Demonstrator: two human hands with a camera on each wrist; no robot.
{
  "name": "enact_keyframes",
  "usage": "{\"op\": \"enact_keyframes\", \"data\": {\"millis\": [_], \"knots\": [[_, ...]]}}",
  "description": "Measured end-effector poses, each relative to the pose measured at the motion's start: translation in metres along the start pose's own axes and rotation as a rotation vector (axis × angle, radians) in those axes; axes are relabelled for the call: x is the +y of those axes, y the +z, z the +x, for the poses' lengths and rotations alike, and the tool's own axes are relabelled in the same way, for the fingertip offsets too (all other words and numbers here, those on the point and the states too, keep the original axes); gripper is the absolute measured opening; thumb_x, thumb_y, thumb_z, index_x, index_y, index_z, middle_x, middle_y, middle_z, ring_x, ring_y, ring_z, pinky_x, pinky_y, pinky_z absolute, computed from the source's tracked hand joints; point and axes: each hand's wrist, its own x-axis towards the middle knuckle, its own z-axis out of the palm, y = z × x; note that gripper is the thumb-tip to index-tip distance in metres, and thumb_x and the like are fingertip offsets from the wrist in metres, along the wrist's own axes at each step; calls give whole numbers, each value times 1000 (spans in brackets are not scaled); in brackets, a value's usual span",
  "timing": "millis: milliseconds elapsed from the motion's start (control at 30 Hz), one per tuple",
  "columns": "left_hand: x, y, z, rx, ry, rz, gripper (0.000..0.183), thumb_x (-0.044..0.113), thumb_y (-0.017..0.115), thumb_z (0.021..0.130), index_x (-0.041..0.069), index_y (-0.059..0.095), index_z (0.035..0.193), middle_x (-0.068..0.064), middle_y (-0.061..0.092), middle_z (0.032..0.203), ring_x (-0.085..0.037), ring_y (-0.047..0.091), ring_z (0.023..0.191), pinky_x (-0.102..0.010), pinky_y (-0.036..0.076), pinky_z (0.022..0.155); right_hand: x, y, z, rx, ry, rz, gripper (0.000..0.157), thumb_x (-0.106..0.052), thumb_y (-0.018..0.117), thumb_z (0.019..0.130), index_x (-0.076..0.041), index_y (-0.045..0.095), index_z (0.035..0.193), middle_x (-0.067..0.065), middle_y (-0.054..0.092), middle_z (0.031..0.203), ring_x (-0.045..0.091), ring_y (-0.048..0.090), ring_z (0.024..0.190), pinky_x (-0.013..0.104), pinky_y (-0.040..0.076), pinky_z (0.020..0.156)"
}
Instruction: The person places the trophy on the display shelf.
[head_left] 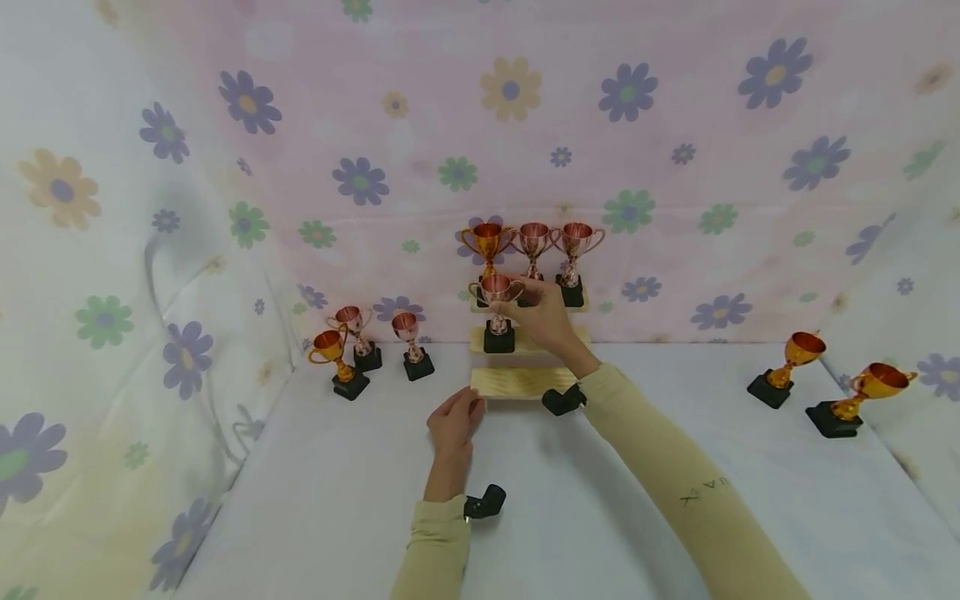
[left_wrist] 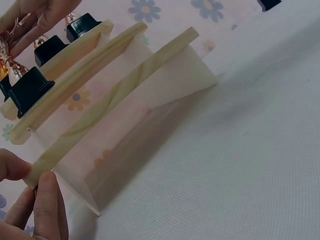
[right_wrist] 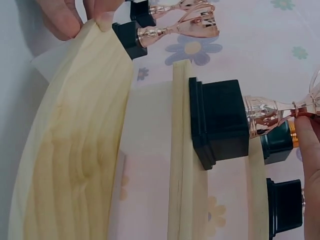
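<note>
My right hand (head_left: 547, 315) pinches a small rose-gold trophy (head_left: 498, 337) by its stem. Its black base (right_wrist: 222, 120) is right at the middle step (right_wrist: 181, 150) of a three-tier wooden stand, toward the left end. With thumb and fingers, my left hand (head_left: 453, 423) grips the left end of the lowest step (head_left: 517, 383), which has nothing on it. Along the top step stand a gold trophy (head_left: 488, 239) and two rose-gold trophies, one in the middle (head_left: 534, 237) and one on the right (head_left: 577, 238). Their lower parts are partly hidden behind my right hand.
Left of the stand, a gold trophy (head_left: 328, 346) and two rose-gold ones (head_left: 406, 327) stand on the white cloth (head_left: 337, 492). Two gold trophies (head_left: 804, 347) are at the far right. Behind hangs a flowered curtain (head_left: 420, 125).
</note>
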Motion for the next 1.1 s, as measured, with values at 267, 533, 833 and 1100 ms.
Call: {"op": "enact_keyframes", "data": {"millis": [267, 533, 833, 1100], "knots": [[3, -1, -4, 9, -3, 17, 31, 4, 70, 93, -8, 67, 121, -17, 67, 110, -15, 69, 90, -26, 62, 85, 3, 10, 7, -22, 39, 8, 40, -10, 79, 89, 2, 69, 125, 13, 69, 96, 31, 62, 87, 27, 47, 70], [2, -1, -3, 16, -6, 16, 31, 4, 71, 92, -8, 68, 121, -18, 67, 111, -15, 69, 90, -25, 62, 84, 11, 12, 7, -14, 33, 46, 27, -7, 80, 88, 0, 74, 113, 8, 71, 90, 27, 60, 78, 24, 47, 63], [1, 4, -2, 5, -15, 13, 32, 4, 70, 93, -8, 67, 122, -18, 66, 114, -16, 69, 92, -26, 61, 86, 22, 16, -8, 60, 19, 180, 33, 5, 79, 84, 5, 71, 116, 20, 74, 106, 22, 72, 97, 29, 62, 85], [4, 3, 0, 17, -16, 1, 32, 3, 70, 93, -8, 66, 122, -18, 66, 114, -16, 68, 92, -26, 62, 85, 37, 16, -39, 137, 17, 276, 46, 16, 73, 84, 12, 62, 129, 32, 62, 127, 50, 60, 117, 34, 60, 93]]}}
